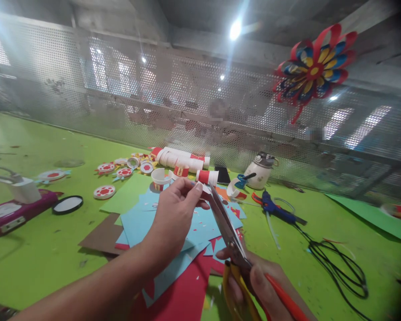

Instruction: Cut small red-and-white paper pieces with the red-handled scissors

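The left hand [173, 214] pinches a small paper piece [205, 189]; the right hand [254, 281] grips scissors [227, 227], blades closing on it. Cutting seems underway; the next snip likely calls for steady paper.

No text, label or number can be read

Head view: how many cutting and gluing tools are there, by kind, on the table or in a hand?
Scissors, in the right hand: 1
Glue gun, blue, on the green table: 1
Total: 2
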### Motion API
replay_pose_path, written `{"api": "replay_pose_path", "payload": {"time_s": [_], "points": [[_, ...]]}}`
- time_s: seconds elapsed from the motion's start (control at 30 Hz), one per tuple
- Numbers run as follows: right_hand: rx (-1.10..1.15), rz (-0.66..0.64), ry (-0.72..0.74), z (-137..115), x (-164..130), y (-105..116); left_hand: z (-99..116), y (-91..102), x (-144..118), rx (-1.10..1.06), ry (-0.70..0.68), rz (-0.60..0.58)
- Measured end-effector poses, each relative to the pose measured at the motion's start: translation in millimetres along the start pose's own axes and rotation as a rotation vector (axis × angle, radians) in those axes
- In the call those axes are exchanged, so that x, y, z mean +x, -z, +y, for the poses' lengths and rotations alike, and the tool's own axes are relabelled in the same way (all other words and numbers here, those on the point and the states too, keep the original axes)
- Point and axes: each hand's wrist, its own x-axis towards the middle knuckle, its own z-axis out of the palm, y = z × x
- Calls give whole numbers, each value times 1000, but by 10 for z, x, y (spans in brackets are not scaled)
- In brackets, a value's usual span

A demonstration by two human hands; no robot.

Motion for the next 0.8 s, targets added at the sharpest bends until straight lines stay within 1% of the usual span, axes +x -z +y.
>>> {"api": "replay_pose_path", "payload": {"time_s": [0.17,0.33,0.53,0.7,0.8], "points": [[-107,-22,17,-41,-2,33,32,-16,-26,22,1,22],[-186,30,0,-97,-12,28,23,-8,-27,35,-19,6],[-191,32,-38,-120,-17,25,14,8,-8,52,1,-10],[-205,11,-27,-100,-21,42,23,11,3,37,2,-23],[-170,13,-47,-94,-25,42,29,14,8,22,4,-29]]}}
